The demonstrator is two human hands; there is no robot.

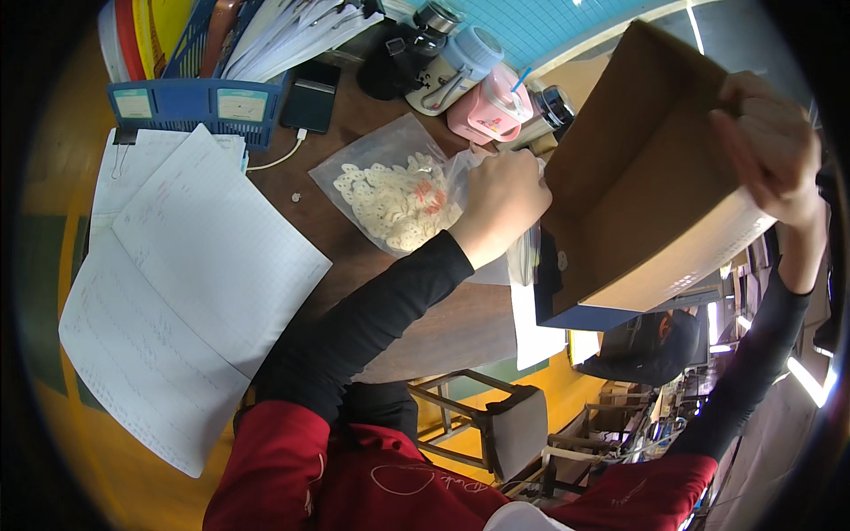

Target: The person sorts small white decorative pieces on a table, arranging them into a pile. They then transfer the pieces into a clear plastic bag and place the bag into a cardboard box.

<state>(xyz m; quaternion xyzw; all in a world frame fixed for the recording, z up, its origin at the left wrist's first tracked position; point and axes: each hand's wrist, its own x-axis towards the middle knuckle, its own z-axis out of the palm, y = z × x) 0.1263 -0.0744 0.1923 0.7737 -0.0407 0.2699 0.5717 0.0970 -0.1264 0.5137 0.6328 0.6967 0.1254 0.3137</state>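
My left hand (505, 199) is closed in a fist over the gathered end of a clear plastic bag (341, 164) lying on the table. Inside the bag is a heap of cream-coloured, lace-like pieces (390, 203) with red marks showing among them. On the right, my right hand (770, 146) grips the upper rim of a cardboard box (637, 168), its fingers bent over the edge. The box is tilted, with its brown inside facing left, and a small white piece (562, 259) is low inside it. More clear plastic hangs beneath my left hand, against the box.
Handwritten sheets (204, 257) cover the table's left side, below a blue file rack (190, 106). A phone (310, 96) with a white cable lies beside it. Bottles and a pink cup (482, 111) line the back. A stool (513, 429) stands below the table's near edge.
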